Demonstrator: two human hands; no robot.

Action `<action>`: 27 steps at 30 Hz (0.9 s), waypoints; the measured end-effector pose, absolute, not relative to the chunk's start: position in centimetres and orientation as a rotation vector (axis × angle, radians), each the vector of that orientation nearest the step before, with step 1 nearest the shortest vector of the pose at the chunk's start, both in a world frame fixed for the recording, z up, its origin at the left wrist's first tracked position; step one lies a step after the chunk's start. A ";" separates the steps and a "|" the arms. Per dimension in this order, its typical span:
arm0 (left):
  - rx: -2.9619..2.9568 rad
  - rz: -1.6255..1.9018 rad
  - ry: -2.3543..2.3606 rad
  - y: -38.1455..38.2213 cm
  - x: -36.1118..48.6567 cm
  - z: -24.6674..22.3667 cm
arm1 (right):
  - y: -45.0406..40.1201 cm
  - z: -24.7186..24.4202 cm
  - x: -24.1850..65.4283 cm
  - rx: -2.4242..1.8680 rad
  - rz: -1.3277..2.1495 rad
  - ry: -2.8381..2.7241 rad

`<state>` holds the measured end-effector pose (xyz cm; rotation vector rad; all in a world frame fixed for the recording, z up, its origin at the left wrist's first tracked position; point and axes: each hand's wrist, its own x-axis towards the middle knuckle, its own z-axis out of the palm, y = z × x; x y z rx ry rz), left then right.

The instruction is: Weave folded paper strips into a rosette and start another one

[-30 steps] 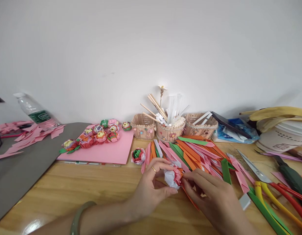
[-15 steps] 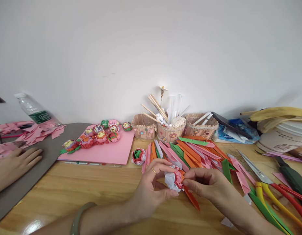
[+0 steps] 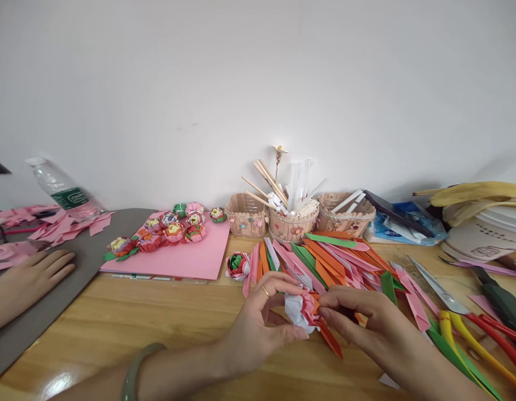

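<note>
A folded paper flower (image 3: 302,309) with white outer petals and pink and orange inner ones is held above the wooden table. My left hand (image 3: 266,317) grips it from the left, fingers and thumb closed around the white side. With thumb and forefinger pinched, my right hand (image 3: 354,314) holds the orange petals at its right side. Folded paper strips (image 3: 325,262) in orange, pink, green and white lie in a heap just behind both hands. Beside the heap sits another paper flower (image 3: 237,265) with a green centre.
Several finished paper flowers (image 3: 173,232) rest on pink paper (image 3: 199,262) at left. Another person's hand (image 3: 44,273) lies on a grey board (image 3: 74,292). Behind stand decorated baskets (image 3: 293,225) with sticks. Scissors (image 3: 454,303) lie right, near a white tub (image 3: 483,236). A bottle (image 3: 59,186) leans left.
The paper flower has turned slightly, showing more pink and orange. Both hands appear a little further right, and my right fingers have shifted on the petals.
</note>
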<state>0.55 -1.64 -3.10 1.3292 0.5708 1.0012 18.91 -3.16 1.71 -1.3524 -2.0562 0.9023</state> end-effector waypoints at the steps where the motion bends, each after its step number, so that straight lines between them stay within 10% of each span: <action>1: 1.328 0.999 0.571 -1.7 0.6 -3.1 | -3.1 1.7 18.9 -1.354 0.894 -2.067; 27: 1.396 0.961 0.607 -1.6 0.1 -3.3 | -3.2 1.6 18.2 -1.479 1.215 -1.731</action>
